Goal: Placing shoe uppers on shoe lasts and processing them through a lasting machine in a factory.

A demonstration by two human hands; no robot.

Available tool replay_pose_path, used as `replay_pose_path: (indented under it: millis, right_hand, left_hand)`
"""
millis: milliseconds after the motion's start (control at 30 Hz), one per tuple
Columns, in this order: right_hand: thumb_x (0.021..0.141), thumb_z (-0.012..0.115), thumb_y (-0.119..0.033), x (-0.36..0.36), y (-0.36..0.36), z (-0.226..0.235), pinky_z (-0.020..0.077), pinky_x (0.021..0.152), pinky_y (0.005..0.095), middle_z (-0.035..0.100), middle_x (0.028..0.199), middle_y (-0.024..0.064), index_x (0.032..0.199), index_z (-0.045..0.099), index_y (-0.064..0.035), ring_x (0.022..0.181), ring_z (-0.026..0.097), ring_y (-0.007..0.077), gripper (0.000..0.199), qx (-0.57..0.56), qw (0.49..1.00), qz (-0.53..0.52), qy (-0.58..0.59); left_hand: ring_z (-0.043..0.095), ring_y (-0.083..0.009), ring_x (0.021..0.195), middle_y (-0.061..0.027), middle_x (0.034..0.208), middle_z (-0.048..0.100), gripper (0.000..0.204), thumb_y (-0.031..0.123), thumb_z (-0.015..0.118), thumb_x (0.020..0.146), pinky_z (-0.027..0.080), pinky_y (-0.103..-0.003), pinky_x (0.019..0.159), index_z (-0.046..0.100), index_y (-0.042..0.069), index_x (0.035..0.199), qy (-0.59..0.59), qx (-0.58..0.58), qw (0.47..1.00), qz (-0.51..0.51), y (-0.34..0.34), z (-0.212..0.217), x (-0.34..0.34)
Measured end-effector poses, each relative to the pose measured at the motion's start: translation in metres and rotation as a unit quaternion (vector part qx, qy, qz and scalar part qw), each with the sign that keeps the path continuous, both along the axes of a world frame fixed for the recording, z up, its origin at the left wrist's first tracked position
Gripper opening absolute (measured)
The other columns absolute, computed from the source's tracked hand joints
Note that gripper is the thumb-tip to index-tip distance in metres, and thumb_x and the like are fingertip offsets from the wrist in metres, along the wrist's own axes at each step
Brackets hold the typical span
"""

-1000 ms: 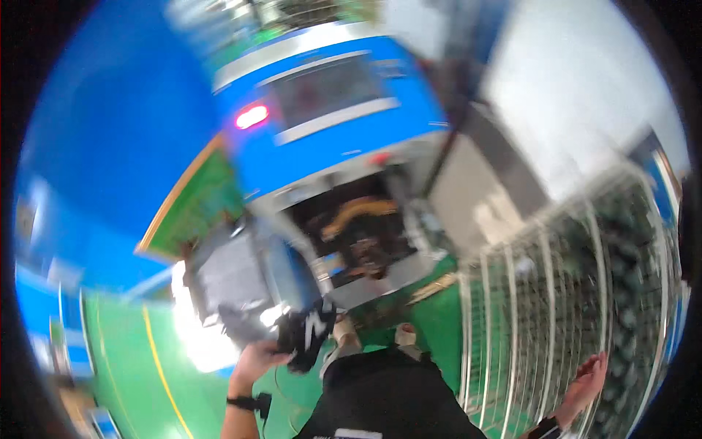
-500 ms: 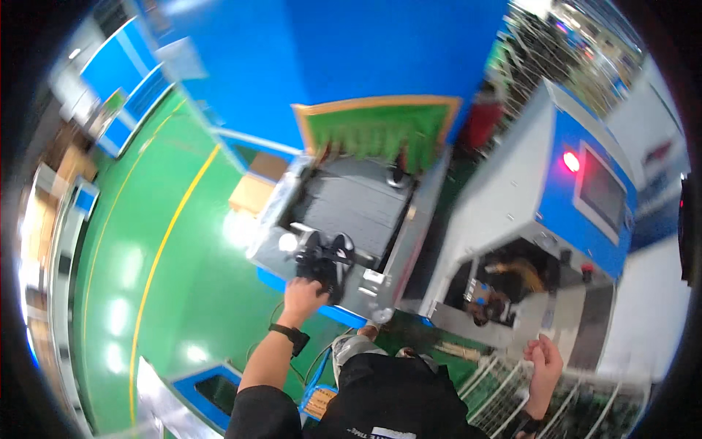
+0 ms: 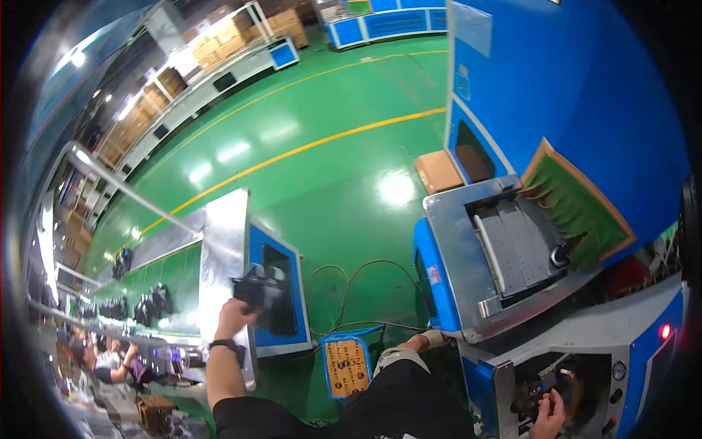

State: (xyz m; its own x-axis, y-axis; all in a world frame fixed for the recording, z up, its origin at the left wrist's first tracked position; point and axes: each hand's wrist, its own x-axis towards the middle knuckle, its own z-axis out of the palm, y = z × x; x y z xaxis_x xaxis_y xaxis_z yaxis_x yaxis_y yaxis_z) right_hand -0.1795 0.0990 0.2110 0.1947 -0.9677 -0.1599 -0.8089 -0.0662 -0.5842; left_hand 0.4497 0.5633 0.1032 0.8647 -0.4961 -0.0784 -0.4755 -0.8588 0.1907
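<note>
My left hand [image 3: 235,319] is closed on a pair of black shoes [image 3: 265,298], blurred by motion. It carries them beside the metal end of a conveyor [image 3: 225,230], above its blue side panel. My right hand [image 3: 550,417] is at the opening of a blue and grey machine [image 3: 482,362], fingers loosely bent and apart. Just by its fingertips, inside the opening, is a dark brown rounded part [image 3: 525,401]. Whether the fingers touch that part, I cannot make out.
Several black shoes [image 3: 152,304] lie along the left conveyor. At right stands a metal-topped conveyor outlet [image 3: 457,212] under a green fringed curtain [image 3: 578,205]. A blue-framed stool [image 3: 346,366] and a cable [image 3: 344,293] are near my legs. Another person [image 3: 110,366] is at far left.
My left hand has lifted the black shoes off the outlet's end and swung them left to the other conveyor. My right hand has come to the machine's opening. The view has turned left.
</note>
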Motion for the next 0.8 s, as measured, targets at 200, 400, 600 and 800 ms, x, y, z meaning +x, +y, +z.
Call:
replay_pose_path:
  millis: [200, 400, 600, 800]
  right_hand:
    - [0.100, 0.062, -0.024, 0.002, -0.014, -0.006, 0.0512, 0.092, 0.0380, 0.071, 0.117, 0.0193, 0.123, 0.066, 0.0025, 0.106, 0.067, 0.0316, 0.035, -0.046, 0.996, 0.081, 0.009]
    - [0.100, 0.054, -0.001, -0.020, -0.048, -0.006, 0.0522, 0.091, 0.0329, 0.065, 0.115, 0.0151, 0.120, 0.060, 0.0090, 0.104, 0.063, 0.0235, 0.023, -0.281, 0.953, 0.008, -0.111]
    - [0.095, 0.060, -0.010, 0.000, -0.127, 0.059, 0.0267, 0.119, 0.0496, 0.044, 0.152, 0.0232, 0.145, 0.048, 0.0005, 0.144, 0.037, 0.0397, 0.053, -0.482, 0.854, -0.100, 0.169]
    - [0.088, 0.071, -0.042, -0.008, -0.151, 0.027, 0.0233, 0.118, 0.0571, 0.039, 0.154, 0.0271, 0.144, 0.043, 0.0065, 0.144, 0.035, 0.0434, 0.079, -0.442, 0.836, -0.166, 0.281]
  left_hand:
    - [0.065, -0.0371, 0.099, -0.0194, 0.105, 0.067, 0.023, 0.022, 0.060, 0.090, 0.053, -0.047, 0.086, 0.063, 0.002, 0.102, -0.321, 0.149, 0.796, 0.491, 0.100, 0.060, 0.022]
    - [0.066, -0.0428, 0.094, -0.0253, 0.102, 0.067, 0.023, 0.018, 0.055, 0.095, 0.053, -0.051, 0.084, 0.063, -0.003, 0.101, -0.164, 0.006, 0.944, 0.287, -0.024, -0.096, 0.011]
    - [0.065, -0.0391, 0.101, -0.0188, 0.104, 0.069, 0.026, 0.016, 0.060, 0.089, 0.052, -0.047, 0.089, 0.067, 0.004, 0.110, 0.155, -0.122, 0.934, -0.299, -0.368, -0.198, -0.132]
    - [0.064, -0.0410, 0.107, -0.0186, 0.115, 0.069, 0.034, 0.025, 0.060, 0.091, 0.052, -0.050, 0.093, 0.066, 0.006, 0.119, 0.240, -0.082, 0.785, -0.566, -0.674, -0.186, -0.262]
